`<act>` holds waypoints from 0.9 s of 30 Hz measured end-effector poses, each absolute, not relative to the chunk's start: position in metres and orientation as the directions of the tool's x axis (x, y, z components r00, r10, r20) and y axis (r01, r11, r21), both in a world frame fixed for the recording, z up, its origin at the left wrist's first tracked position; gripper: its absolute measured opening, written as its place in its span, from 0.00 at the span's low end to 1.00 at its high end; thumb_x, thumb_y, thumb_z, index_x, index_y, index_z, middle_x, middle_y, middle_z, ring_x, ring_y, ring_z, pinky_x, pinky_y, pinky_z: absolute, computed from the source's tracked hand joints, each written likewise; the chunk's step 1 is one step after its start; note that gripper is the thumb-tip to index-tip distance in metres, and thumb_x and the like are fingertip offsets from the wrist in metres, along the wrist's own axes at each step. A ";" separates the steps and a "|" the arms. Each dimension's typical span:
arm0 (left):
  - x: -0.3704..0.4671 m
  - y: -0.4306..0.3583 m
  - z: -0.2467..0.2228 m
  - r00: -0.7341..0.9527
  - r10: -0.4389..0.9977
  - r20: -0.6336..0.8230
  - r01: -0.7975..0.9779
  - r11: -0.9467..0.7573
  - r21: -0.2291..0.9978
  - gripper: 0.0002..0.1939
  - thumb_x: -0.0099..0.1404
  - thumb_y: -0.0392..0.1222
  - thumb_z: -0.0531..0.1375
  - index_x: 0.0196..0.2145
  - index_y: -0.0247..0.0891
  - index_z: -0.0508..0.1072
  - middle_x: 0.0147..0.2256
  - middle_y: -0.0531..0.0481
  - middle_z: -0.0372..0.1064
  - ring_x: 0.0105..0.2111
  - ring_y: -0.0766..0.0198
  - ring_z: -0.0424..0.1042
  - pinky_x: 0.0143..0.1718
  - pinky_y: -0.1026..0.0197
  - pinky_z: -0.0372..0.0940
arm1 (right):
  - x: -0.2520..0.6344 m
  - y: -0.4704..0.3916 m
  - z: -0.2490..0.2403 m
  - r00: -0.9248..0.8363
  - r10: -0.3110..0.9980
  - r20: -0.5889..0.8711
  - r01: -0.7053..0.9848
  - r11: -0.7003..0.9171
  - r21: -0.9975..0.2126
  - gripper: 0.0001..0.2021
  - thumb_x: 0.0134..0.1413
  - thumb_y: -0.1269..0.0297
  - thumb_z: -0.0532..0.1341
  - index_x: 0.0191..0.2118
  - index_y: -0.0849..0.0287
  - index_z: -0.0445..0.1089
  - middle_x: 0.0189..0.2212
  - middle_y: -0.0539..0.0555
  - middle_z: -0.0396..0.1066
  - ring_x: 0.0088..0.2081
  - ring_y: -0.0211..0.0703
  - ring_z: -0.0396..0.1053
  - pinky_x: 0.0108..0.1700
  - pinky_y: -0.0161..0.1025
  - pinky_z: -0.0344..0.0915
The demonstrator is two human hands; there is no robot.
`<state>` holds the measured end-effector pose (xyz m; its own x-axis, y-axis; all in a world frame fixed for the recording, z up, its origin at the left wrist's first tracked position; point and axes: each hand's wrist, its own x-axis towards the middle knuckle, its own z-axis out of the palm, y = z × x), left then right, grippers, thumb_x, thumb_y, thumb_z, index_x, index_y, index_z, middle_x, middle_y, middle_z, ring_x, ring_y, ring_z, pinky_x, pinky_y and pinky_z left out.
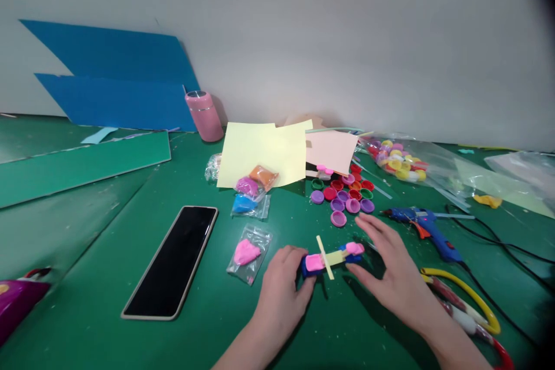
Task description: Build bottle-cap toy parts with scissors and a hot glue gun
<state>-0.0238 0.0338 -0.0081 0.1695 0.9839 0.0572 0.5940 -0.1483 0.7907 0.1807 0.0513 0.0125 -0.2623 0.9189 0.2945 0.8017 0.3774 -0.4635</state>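
Observation:
Near the front of the green table, my left hand point(284, 286) grips the left end of a small craft model point(333, 258) between thumb and fingers. The model has a dark blue base, pink clay at both ends and a pale yellow strip with a thin yellow stick across it. My right hand point(390, 272) is beside the model's right end, thumb and fingers spread around it. A clear bag with pink clay point(247, 252) lies left of my left hand. Colourful bottle caps point(347, 193) are scattered behind the model.
A phone point(173, 263) lies at the left. On the right are a blue glue gun point(427, 228) with its cable and yellow-handled pliers point(468, 295). Behind stand a pink bottle point(204, 117), yellow paper point(264, 150), bagged clay point(246, 186) and a bag of caps point(399, 160).

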 end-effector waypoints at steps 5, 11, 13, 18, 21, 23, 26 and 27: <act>-0.022 0.030 -0.011 0.165 0.982 0.096 0.623 -0.179 0.761 0.10 0.54 0.32 0.56 0.36 0.37 0.68 0.35 0.44 0.68 0.36 0.56 0.67 0.37 0.53 0.64 | 0.153 0.017 0.007 -0.108 0.925 0.364 0.616 0.349 -0.706 0.13 0.52 0.69 0.56 0.45 0.54 0.64 0.32 0.52 0.67 0.31 0.41 0.67 0.32 0.35 0.67; -0.024 0.028 -0.011 0.166 0.979 0.115 0.620 -0.194 0.760 0.13 0.53 0.33 0.57 0.39 0.36 0.68 0.37 0.43 0.69 0.38 0.55 0.67 0.38 0.51 0.64 | 0.125 0.011 -0.009 -0.120 0.977 0.176 0.519 0.213 -0.828 0.15 0.53 0.67 0.55 0.48 0.59 0.64 0.35 0.54 0.71 0.32 0.41 0.70 0.32 0.33 0.69; -0.024 0.028 -0.012 0.150 0.977 0.153 0.596 -0.213 0.774 0.15 0.53 0.33 0.57 0.41 0.35 0.68 0.39 0.42 0.68 0.39 0.55 0.67 0.40 0.50 0.64 | 0.124 0.015 -0.010 -0.122 0.979 0.166 0.507 0.205 -0.837 0.15 0.53 0.67 0.55 0.48 0.60 0.65 0.37 0.55 0.71 0.36 0.44 0.71 0.34 0.34 0.69; -0.023 0.027 -0.008 0.110 0.955 0.275 0.523 -0.291 0.801 0.14 0.54 0.33 0.57 0.41 0.36 0.68 0.39 0.43 0.68 0.39 0.57 0.68 0.40 0.53 0.65 | 0.126 0.018 -0.009 -0.138 0.976 0.169 0.495 0.216 -0.842 0.14 0.53 0.68 0.54 0.46 0.59 0.67 0.34 0.54 0.72 0.39 0.46 0.70 0.37 0.36 0.69; -0.021 0.028 -0.004 0.128 0.952 0.280 0.488 -0.306 0.817 0.12 0.56 0.33 0.56 0.39 0.36 0.68 0.38 0.43 0.68 0.39 0.58 0.68 0.40 0.54 0.65 | 0.127 0.018 -0.010 -0.149 0.974 0.173 0.486 0.224 -0.845 0.14 0.53 0.68 0.54 0.46 0.59 0.67 0.34 0.55 0.71 0.39 0.45 0.70 0.38 0.36 0.69; -0.020 0.030 -0.002 0.143 0.952 0.270 0.470 -0.305 0.828 0.10 0.57 0.33 0.55 0.38 0.36 0.69 0.37 0.43 0.69 0.38 0.58 0.68 0.39 0.54 0.65 | 0.128 0.018 -0.012 -0.154 0.972 0.178 0.483 0.231 -0.844 0.14 0.54 0.68 0.53 0.45 0.59 0.68 0.34 0.55 0.71 0.38 0.45 0.70 0.38 0.36 0.68; -0.018 0.032 -0.001 0.160 0.950 0.269 0.457 -0.313 0.832 0.08 0.57 0.34 0.56 0.36 0.37 0.69 0.35 0.44 0.70 0.36 0.59 0.68 0.38 0.54 0.65 | 0.128 0.020 -0.013 -0.152 0.970 0.189 0.485 0.239 -0.841 0.13 0.54 0.67 0.53 0.45 0.58 0.69 0.35 0.56 0.71 0.37 0.45 0.70 0.39 0.37 0.68; -0.018 0.032 0.000 0.162 0.948 0.275 0.455 -0.319 0.832 0.08 0.57 0.34 0.56 0.36 0.37 0.70 0.35 0.45 0.70 0.36 0.59 0.68 0.38 0.54 0.65 | 0.127 0.020 -0.013 -0.151 0.970 0.191 0.486 0.242 -0.840 0.13 0.55 0.66 0.53 0.45 0.58 0.69 0.35 0.56 0.71 0.37 0.45 0.70 0.39 0.37 0.67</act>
